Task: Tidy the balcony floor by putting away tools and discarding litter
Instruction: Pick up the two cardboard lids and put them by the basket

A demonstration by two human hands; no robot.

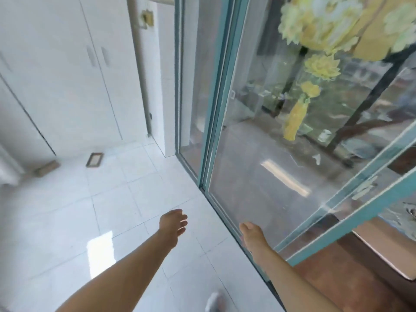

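Toe of a pale shoe (pixel 215 301) shows at the bottom edge, blurred, on the white tiled floor (pixel 67 221). Just ahead, both bare arms reach forward. The left hand (pixel 172 224) hangs over the tiles with its fingers loosely relaxed and holds nothing. The right hand (pixel 250 234) is seen from behind, fingers fairly straight, also empty, just above the door track (pixel 225 219) at the foot of the sliding glass door (pixel 258 154).

Farther on, well apart from both hands, two small things lie on the tiles near the white cabinets (pixel 56 75): a brown block (pixel 46 168) close to the left wall, and a flat rectangular frame (pixel 94 159) beside it. These look like what the tidying is after, though blur hides what each one is.

Risks from here, as I judge them: the tiles are glossy and catch glare, so a hurried step could slip. The track runs right beside the walking line and could catch a foot. The right hand is close enough to the glass to knock it. The flat frame may be a floor fitting and not litter, so prising it up could be a mistake.
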